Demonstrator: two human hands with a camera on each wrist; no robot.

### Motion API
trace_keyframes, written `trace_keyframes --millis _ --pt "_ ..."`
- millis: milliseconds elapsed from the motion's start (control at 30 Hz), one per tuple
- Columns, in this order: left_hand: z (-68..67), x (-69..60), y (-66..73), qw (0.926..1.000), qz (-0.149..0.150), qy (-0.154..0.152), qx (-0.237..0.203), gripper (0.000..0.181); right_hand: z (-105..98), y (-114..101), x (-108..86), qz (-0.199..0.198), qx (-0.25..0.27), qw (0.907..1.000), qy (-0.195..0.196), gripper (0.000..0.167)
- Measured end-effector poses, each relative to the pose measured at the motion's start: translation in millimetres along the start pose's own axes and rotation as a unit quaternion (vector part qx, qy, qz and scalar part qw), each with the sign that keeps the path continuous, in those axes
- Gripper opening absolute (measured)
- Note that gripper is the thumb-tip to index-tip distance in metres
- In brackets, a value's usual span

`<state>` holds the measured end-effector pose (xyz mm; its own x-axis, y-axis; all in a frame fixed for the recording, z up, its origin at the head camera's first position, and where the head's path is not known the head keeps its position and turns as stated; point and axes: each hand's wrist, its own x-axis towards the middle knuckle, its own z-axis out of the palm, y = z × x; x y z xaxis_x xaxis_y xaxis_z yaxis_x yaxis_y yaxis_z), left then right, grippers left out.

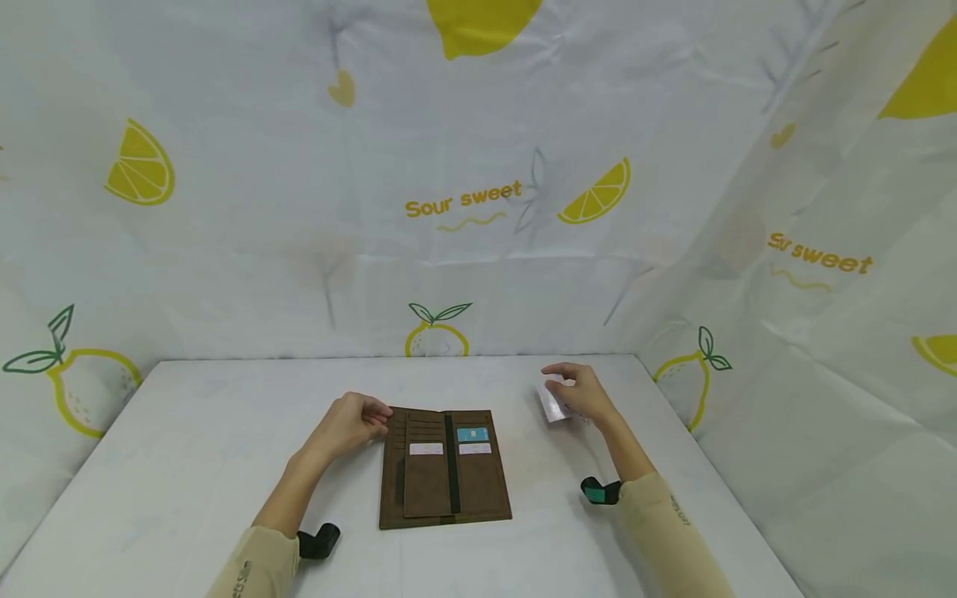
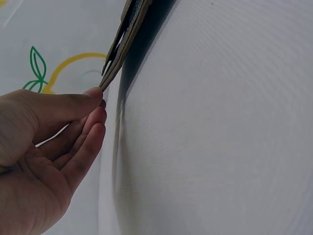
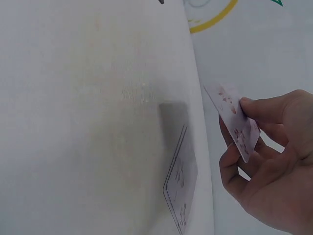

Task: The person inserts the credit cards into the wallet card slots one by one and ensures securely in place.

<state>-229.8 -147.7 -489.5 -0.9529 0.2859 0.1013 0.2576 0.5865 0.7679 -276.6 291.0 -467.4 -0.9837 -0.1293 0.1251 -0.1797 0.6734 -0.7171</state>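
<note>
A brown long wallet [image 1: 429, 490] lies spread open on the table, with a blue card [image 1: 473, 434] and two pale cards, a left one [image 1: 426, 449] and a right one [image 1: 474, 449], in its slots. At its upper left corner, my left hand [image 1: 350, 428] pinches the edge between thumb and fingers; the left wrist view shows that wallet edge [image 2: 120, 51] lifted off the table. To the wallet's right, my right hand [image 1: 586, 394] holds a pale card with reddish print [image 3: 234, 120] between thumb and fingers, above the table. Below it lie similar cards [image 3: 182, 181], seemingly stacked.
The white table [image 1: 224, 465] ends at a back edge where a white lemon-print curtain [image 1: 262, 208] hangs. More of that curtain closes off the right side. Black devices stick out at the left cuff [image 1: 319, 541] and right cuff [image 1: 601, 491].
</note>
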Motion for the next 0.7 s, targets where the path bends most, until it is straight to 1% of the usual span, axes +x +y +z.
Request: trace_keyframes --millis 233,400,633,700 --pt "0.2 0.2 0.0 1.0 -0.001 -0.001 -0.001 0.017 15 -15 2.4 0.007 0.033 0.9994 0.008 0.027" --pt "0.4 0.1 0.3 1.0 0.002 0.0 -0.001 0.017 32 -30 5.5 0.011 0.053 0.9985 0.0 0.025" --pt "-0.2 -0.1 0.5 1.0 0.006 0.0 -0.001 0.017 55 -58 11.6 -0.002 0.081 0.9966 -0.016 0.022" --pt "-0.1 0.2 0.5 1.0 0.004 0.001 -0.001 0.017 62 -63 13.9 -0.014 0.083 0.9961 -0.025 0.022"
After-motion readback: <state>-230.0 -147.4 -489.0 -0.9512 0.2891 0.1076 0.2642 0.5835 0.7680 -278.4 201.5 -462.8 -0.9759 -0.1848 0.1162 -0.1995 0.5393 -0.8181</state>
